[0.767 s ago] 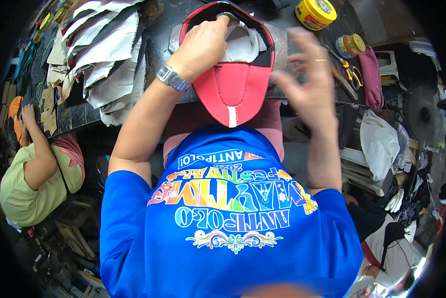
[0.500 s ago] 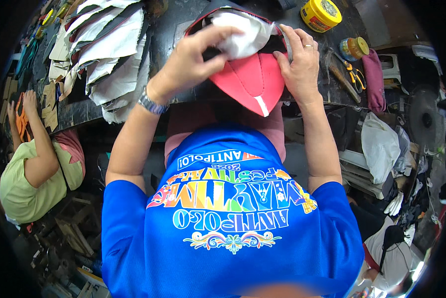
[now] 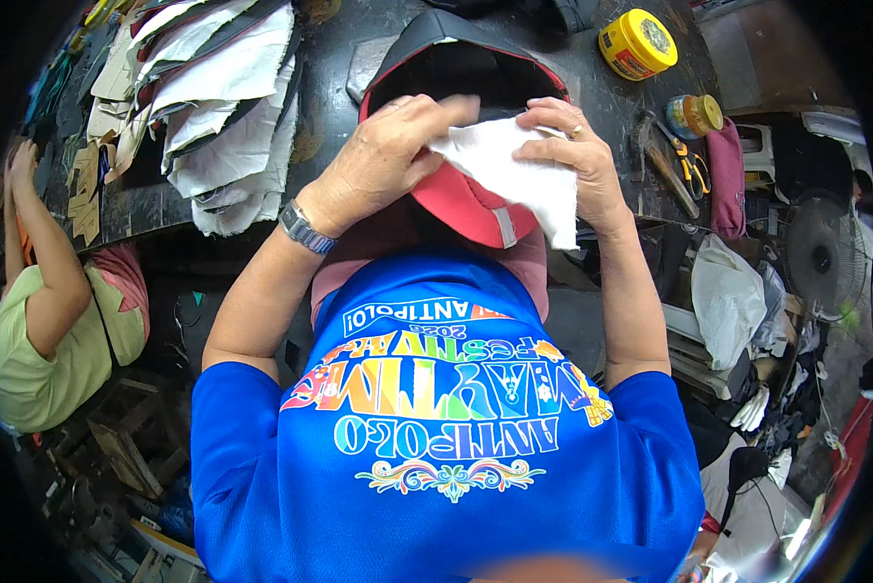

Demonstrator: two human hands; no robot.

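Over red piece [image 3: 462, 209], right hand [image 3: 588, 173] holding cloth [image 3: 502, 160]

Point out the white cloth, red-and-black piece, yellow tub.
White cloth [image 3: 516, 167]: head view, middle of sheet.
Red-and-black piece [image 3: 467, 210]: head view, red front part.
Yellow tub [image 3: 627, 45]: head view, side wall.

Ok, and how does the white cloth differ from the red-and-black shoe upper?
The white cloth is plain white; the shoe upper is mainly red and black. The cloth hangs limp and loose; the upper is shaped and hollow. The cloth covers part of the upper. Both are between the left hand and right hand.
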